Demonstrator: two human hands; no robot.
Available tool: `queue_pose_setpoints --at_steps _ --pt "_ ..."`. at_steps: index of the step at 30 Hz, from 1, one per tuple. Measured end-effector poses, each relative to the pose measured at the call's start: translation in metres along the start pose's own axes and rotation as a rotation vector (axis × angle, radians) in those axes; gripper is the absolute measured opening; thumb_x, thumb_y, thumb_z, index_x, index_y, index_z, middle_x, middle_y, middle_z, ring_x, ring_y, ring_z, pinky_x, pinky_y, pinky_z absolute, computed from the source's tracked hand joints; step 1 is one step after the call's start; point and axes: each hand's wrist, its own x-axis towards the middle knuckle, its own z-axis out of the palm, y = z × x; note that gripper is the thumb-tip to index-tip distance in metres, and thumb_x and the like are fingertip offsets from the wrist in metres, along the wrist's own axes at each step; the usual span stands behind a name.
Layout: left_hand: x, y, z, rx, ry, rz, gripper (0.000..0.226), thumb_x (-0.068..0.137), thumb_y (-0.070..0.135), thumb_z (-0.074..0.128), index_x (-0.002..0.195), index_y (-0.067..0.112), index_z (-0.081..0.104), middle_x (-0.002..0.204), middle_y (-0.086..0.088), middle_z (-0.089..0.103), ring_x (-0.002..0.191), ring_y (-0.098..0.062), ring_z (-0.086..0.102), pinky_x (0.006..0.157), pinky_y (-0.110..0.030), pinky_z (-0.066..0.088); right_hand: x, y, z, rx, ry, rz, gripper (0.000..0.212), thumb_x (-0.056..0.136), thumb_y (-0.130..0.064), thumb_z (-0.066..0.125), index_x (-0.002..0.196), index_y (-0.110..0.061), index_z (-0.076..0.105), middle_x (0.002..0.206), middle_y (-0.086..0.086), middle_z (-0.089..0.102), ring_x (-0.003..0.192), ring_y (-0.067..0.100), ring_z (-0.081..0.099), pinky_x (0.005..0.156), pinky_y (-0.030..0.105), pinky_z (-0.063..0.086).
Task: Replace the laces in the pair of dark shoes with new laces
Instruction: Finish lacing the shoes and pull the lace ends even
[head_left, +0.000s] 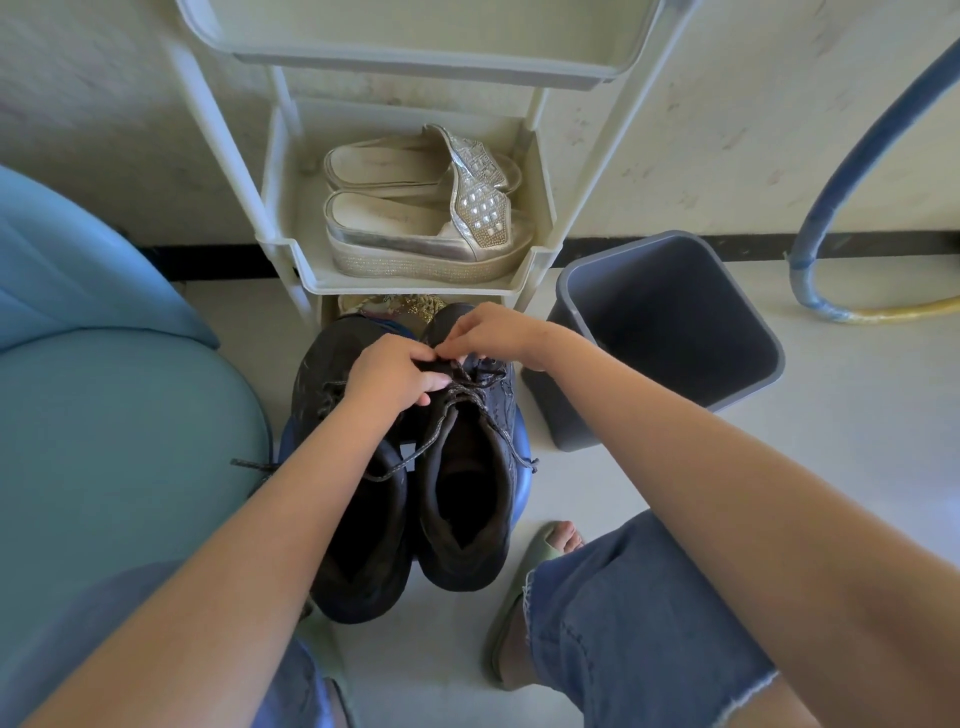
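Two dark shoes stand side by side on a blue stool (522, 447), toes pointing away from me. On the right shoe (467, 499) a grey speckled lace (498, 426) is loosened, and its ends trail over the shoe's sides. My left hand (389, 379) grips the tongue and lace area of that shoe from the left. My right hand (493, 332) pinches the lace near the lowest eyelets by the toe. The left shoe (348, 535) is partly hidden under my left forearm, and its lace end (249, 464) hangs off to the left.
A cream plastic shoe rack (415, 280) stands just beyond the shoes, holding silver platform sandals (426, 228). A grey bin (670, 332) sits to the right. A light blue seat (104, 415) fills the left. A blue hose (831, 208) curves at far right. My sandalled foot (540, 561) rests at lower right.
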Motion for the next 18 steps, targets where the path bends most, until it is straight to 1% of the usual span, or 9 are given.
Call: queue_pose_setpoints --at_steps 2,4,7,8,10,12,14,16,18 --pt "0.0 -0.003 -0.001 -0.027 0.046 0.021 0.028 0.089 0.021 0.063 0.117 0.018 0.066 0.09 0.003 0.067 0.039 0.001 0.054 0.051 -0.011 0.041 -0.004 0.005 -0.011 0.007 0.048 -0.005 0.024 0.094 -0.021 0.058 0.098 -0.001 0.071 0.081 0.0 0.067 0.064 0.006 0.051 0.053 0.012 0.039" --pt "-0.001 -0.002 0.001 -0.016 0.085 0.048 0.023 0.091 0.022 0.061 0.112 0.02 0.068 0.091 0.006 0.065 0.034 0.004 0.052 0.047 -0.007 0.038 -0.009 0.013 -0.023 -0.021 0.08 0.027 0.025 0.094 -0.023 0.059 0.097 -0.002 0.07 0.078 0.0 0.067 0.062 0.01 0.05 0.049 0.011 0.041" --pt "-0.002 0.004 0.005 0.051 0.144 0.064 0.012 0.089 0.028 0.063 0.1 0.023 0.067 0.088 0.006 0.069 0.035 0.0 0.052 0.052 -0.015 0.038 -0.016 0.017 -0.025 -0.206 -0.036 0.148 0.033 0.087 -0.037 0.068 0.089 -0.004 0.07 0.072 0.0 0.066 0.059 0.01 0.055 0.055 0.016 0.051" --pt "-0.003 0.006 0.006 0.076 0.163 0.069 0.01 0.089 0.028 0.063 0.097 0.023 0.067 0.085 0.005 0.069 0.038 -0.001 0.053 0.053 -0.017 0.038 -0.016 0.018 -0.023 -0.231 -0.064 0.171 0.034 0.085 -0.034 0.071 0.09 0.0 0.07 0.073 0.003 0.065 0.062 0.013 0.058 0.059 0.02 0.054" --pt "-0.004 0.007 0.006 0.121 0.175 0.082 0.007 0.091 0.024 0.06 0.095 0.022 0.066 0.084 0.002 0.069 0.042 -0.006 0.056 0.057 -0.021 0.042 -0.014 0.02 -0.021 -0.182 -0.059 0.187 0.032 0.085 -0.02 0.072 0.099 0.009 0.069 0.077 0.01 0.064 0.071 0.019 0.059 0.068 0.026 0.056" --pt "-0.004 0.006 0.007 0.16 0.17 0.093 0.007 0.093 0.021 0.058 0.096 0.023 0.064 0.087 0.002 0.068 0.045 -0.01 0.057 0.067 -0.028 0.047 -0.015 0.021 -0.02 -0.163 -0.041 0.176 0.029 0.086 -0.013 0.069 0.104 0.011 0.067 0.083 0.017 0.064 0.077 0.022 0.058 0.074 0.029 0.056" --pt "-0.005 0.006 0.005 0.167 0.171 0.102 0.007 0.093 0.021 0.058 0.095 0.023 0.065 0.087 0.003 0.068 0.047 -0.012 0.058 0.072 -0.034 0.05 -0.016 0.02 -0.019 -0.21 -0.029 0.151 0.026 0.086 -0.011 0.067 0.103 0.009 0.069 0.093 0.024 0.068 0.077 0.022 0.058 0.076 0.03 0.055" --pt "-0.004 0.007 0.005 0.193 0.171 0.114 0.009 0.093 0.024 0.058 0.096 0.022 0.066 0.086 0.001 0.07 0.053 -0.018 0.06 0.077 -0.037 0.051 -0.016 0.018 -0.015 -0.278 -0.008 0.128 0.024 0.086 -0.012 0.066 0.102 0.007 0.07 0.1 0.023 0.07 0.076 0.022 0.06 0.076 0.029 0.055" --pt "-0.005 0.009 0.006 0.231 0.179 0.128 0.011 0.093 0.025 0.057 0.098 0.021 0.067 0.088 0.0 0.07 0.06 -0.021 0.061 0.079 -0.039 0.051 -0.016 0.018 -0.013 -0.322 0.006 0.122 0.024 0.087 -0.012 0.066 0.102 0.006 0.071 0.1 0.022 0.071 0.075 0.022 0.061 0.076 0.028 0.054"
